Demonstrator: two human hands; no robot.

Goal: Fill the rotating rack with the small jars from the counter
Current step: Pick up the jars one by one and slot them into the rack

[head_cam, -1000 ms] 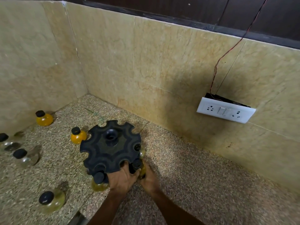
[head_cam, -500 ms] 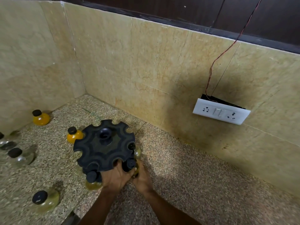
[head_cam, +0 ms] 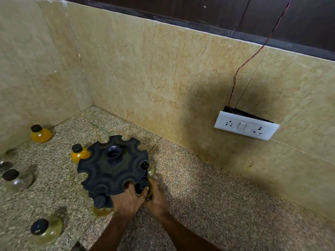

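Head view: approx 3 jars in rack, both hands gripping one jar at near slot, 5+ left on desk.

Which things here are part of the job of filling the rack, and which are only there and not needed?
Part of the job:
- rotating rack
- jar at the rack's near edge, with left hand and right hand around it
- loose orange jars
- loose pale jars

Not needed:
- switch plate
- red wire
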